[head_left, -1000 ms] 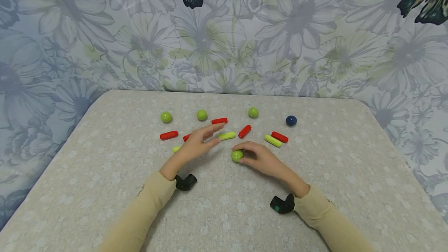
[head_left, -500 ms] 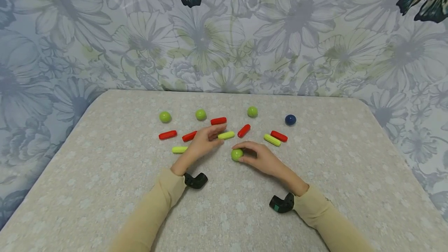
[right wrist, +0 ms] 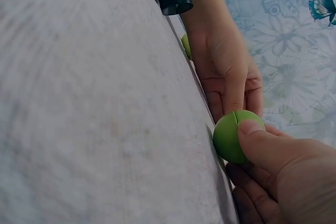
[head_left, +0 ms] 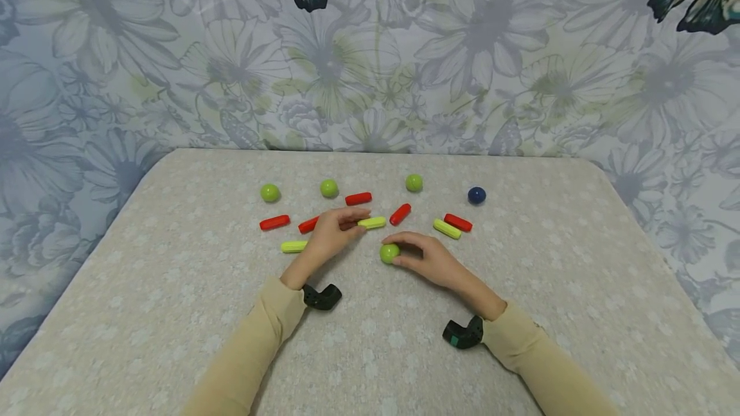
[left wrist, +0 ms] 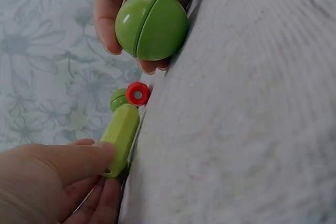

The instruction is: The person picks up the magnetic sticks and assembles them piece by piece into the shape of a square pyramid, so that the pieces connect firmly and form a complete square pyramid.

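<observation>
In the head view my left hand [head_left: 332, 236] is over the middle of the group of pieces. It pinches one end of a short yellow-green ribbed bar [left wrist: 122, 132] between thumb and fingers, as the left wrist view shows; the bar lies low at the table surface. My right hand [head_left: 430, 260] holds a glossy green ball [head_left: 389, 253], thumb on the near side and fingers round the far side. A seam runs round this ball [left wrist: 152, 26]. Ball and bar are a short way apart.
Behind the hands stand several green balls [head_left: 414, 183] and a dark blue ball [head_left: 476, 195]. Several red bars [head_left: 400, 214] lie between. One yellow-green bar [head_left: 447, 229] lies beside a red bar at right, another [head_left: 293, 246] left of the left hand. A patterned cloth [head_left: 370, 352] covers the table.
My left hand has moved right and its fingers have come together on the yellow-green bar, uncovering the bar at left. My right hand keeps its hold on the green ball.
</observation>
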`<action>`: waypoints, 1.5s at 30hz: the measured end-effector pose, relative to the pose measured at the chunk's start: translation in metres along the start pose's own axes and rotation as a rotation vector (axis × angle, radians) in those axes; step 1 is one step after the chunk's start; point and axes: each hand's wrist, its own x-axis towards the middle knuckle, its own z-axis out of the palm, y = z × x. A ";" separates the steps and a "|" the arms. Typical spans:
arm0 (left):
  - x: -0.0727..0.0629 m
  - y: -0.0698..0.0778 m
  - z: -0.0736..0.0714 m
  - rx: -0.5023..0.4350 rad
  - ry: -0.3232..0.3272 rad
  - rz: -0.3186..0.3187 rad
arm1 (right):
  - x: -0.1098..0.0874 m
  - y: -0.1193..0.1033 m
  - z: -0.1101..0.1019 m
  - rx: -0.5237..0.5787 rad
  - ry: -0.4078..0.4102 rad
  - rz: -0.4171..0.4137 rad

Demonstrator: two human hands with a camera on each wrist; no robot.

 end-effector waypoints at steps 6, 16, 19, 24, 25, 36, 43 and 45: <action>-0.010 0.015 -0.009 -0.064 0.009 -0.076 | 0.000 -0.001 0.002 0.019 -0.001 -0.011; -0.055 0.035 -0.024 -0.160 -0.064 -0.153 | 0.000 0.003 0.000 -0.001 -0.006 0.002; -0.068 0.033 -0.025 -0.161 -0.088 -0.179 | 0.000 0.003 0.000 0.005 -0.006 -0.008; -0.078 0.028 -0.022 -0.171 -0.104 -0.179 | -0.001 0.004 -0.001 0.007 0.001 -0.016; -0.079 0.027 -0.021 -0.175 -0.107 -0.171 | -0.001 0.003 -0.001 0.007 0.003 -0.015; -0.081 0.016 -0.007 -0.148 -0.094 -0.083 | 0.000 0.002 -0.002 0.006 0.008 -0.013; -0.082 0.043 -0.010 -0.109 -0.128 -0.043 | 0.001 -0.003 -0.005 -0.074 0.019 0.020; -0.083 0.053 -0.012 -0.083 -0.125 -0.024 | 0.001 -0.005 -0.006 -0.123 0.017 0.009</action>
